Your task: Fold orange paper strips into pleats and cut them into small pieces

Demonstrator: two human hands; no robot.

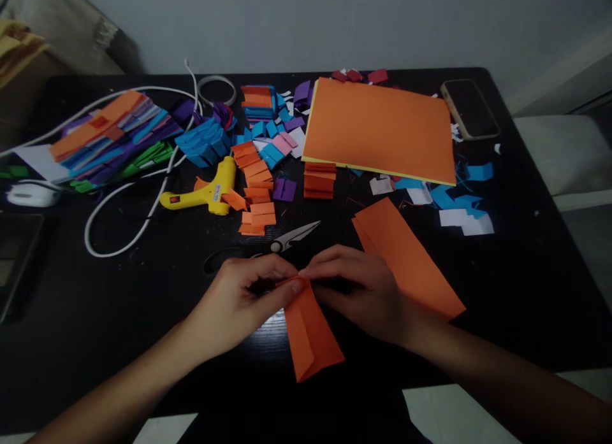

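Note:
Both my hands meet at the top end of a folded strip of orange paper (310, 332), which hangs down toward me near the table's front. My left hand (243, 297) pinches it with the thumb on its face. Close beside, my right hand (361, 285) has its fingers closed on the strip's upper edge; the fingertips are partly hidden. Just beyond my hands lie scissors (289, 238) with dark handles, one partly covered by my left hand. A larger folded piece of orange paper (411, 259) rests under and behind my right forearm.
On the black table (516, 285) stand a yellow glue gun (222, 186), a stack of orange sheets (382, 128) and a phone (470, 108). Folded coloured paper pieces (203, 143) and scraps are scattered about. A white cable (88, 230) loops at the left, near a white mouse (32, 194).

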